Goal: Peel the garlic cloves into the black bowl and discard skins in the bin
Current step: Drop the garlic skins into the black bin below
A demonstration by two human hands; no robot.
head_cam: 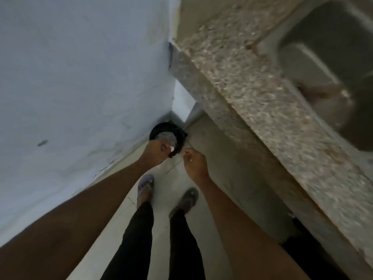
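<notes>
Standing at the corner bin, the person is holding the left hand above it, fingers curled round pale skins for dropping; right hand is pinching a scrap.

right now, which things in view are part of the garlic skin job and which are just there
Part of the job:
- bin, black, on the floor in the corner
- left hand, over the bin, pale bits at its fingers, likely garlic skins
- right hand, fingers loosely curled, beside the bin

Just there:
- granite counter
- sink
- slippers
- wall
</notes>
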